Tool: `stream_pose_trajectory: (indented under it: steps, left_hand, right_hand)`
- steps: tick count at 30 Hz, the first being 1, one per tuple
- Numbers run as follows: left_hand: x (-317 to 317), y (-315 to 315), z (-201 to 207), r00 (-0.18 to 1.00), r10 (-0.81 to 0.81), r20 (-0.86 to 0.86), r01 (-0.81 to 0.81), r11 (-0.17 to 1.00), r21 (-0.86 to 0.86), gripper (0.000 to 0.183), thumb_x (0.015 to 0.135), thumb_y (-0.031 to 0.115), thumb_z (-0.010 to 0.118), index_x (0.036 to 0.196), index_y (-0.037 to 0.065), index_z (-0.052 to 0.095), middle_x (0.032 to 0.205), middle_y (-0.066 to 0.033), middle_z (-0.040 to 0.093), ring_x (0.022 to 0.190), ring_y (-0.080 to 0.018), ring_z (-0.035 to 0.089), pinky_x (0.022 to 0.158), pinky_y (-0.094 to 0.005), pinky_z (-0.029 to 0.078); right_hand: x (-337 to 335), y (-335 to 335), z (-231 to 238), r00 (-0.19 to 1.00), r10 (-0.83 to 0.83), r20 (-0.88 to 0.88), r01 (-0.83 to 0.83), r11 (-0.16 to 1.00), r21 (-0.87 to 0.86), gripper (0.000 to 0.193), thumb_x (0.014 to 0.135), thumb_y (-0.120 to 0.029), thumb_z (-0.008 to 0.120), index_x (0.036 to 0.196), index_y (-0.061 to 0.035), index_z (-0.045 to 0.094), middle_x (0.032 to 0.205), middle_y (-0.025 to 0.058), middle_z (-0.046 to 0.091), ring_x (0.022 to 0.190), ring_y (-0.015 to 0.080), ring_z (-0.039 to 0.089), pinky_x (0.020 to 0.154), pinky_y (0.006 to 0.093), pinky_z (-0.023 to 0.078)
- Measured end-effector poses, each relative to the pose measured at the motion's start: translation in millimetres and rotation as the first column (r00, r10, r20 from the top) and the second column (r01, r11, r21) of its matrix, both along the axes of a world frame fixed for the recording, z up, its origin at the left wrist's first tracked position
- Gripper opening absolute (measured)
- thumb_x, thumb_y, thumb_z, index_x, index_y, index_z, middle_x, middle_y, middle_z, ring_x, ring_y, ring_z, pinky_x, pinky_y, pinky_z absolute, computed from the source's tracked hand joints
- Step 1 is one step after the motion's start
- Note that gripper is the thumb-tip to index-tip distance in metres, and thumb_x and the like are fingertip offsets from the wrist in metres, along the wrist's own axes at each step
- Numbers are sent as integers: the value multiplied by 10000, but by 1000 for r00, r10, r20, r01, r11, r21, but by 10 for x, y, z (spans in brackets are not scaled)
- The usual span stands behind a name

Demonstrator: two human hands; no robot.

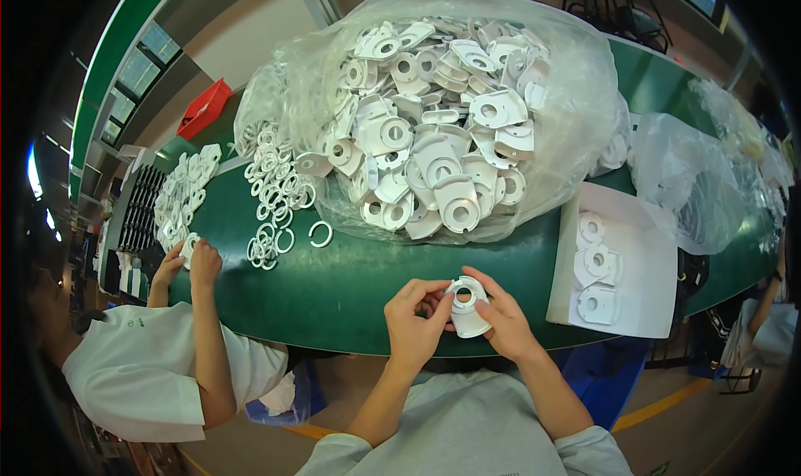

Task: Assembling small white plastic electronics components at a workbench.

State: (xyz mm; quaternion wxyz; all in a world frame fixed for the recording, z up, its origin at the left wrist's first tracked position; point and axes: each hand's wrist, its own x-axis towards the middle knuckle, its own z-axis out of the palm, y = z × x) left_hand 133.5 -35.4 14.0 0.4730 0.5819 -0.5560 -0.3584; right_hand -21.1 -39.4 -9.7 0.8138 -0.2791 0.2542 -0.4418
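Observation:
Between my two hands is a white plastic part (472, 322) with a round ring-shaped opening at its top and a wider flared body below. My left hand (416, 316) pinches its left edge near the ring. On the other side, my right hand (504, 315) grips it with the thumb on its face. The part is held up above the near edge of the green table (334, 309). Beyond my hands, a large clear plastic bag (576, 159) lies open, heaped with white parts (440, 163) of similar shape.
Loose white rings (275, 192) spill left of the bag. At right stands a white box (642, 284) with several parts inside, beside crumpled clear plastic (688, 176). A co-worker (158, 359) sits at left near a pile of white pieces (185, 188). A red bin (204, 109) sits farther back.

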Motion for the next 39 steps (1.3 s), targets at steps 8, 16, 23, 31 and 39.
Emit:
stream_pose_trajectory:
  steps: [8, 16, 23, 31, 39]
  left_hand:
    - [-3, -49, -152, 983, 74, -169, -54, 992, 118, 113, 809, -11, 646, 911, -60, 636, 747, -45, 631, 631, -55, 567, 564, -175, 456]
    - [-55, 9, -98, 993, 90, -79, -85, 994, 66, 104, 800, -26, 653, 898, -59, 641, 787, -35, 595, 640, -50, 553, 548, -171, 443]
    - [-14, 85, -94, 986, 41, -162, -54, 996, -76, 91, 836, -34, 601, 917, -37, 642, 829, -56, 585, 680, -81, 568, 580, -199, 453]
    - [105, 95, -113, 986, -45, -158, 50, 998, 24, 188, 826, -65, 598, 1004, -47, 659, 916, -66, 569, 793, -94, 555, 697, -187, 429]
    - [0, 136, 61, 978, -142, -155, 135, 989, -53, 245, 737, -9, 698, 982, -4, 678, 879, -75, 636, 736, -122, 560, 653, -241, 442]
  right_hand:
    - [-20, -26, -42, 998, 17, 61, -20, 999, 47, 486, 982, -156, 364, 1428, -24, 224, 1277, 158, 484, 1055, 299, 585, 890, 445, 511]
    - [4, -8, -4, 992, -17, -124, 10, 999, -53, 579, 887, 43, 432, 1426, -14, 231, 1250, 156, 504, 1099, 285, 559, 903, 451, 508]
    - [-23, 0, 11, 997, -39, -69, 34, 997, -67, 649, 835, 111, 435, 1431, -15, 213, 1181, 184, 545, 972, 319, 630, 877, 422, 529]
    - [-19, 41, -70, 995, -11, -102, -3, 991, -134, 527, 853, 63, 443, 1360, 4, 311, 1117, 180, 571, 911, 309, 651, 801, 412, 555]
    - [-31, 54, -78, 985, -107, -136, 99, 993, -69, 165, 885, -17, 491, 1046, 14, 485, 941, 129, 606, 774, 224, 646, 695, 354, 566]
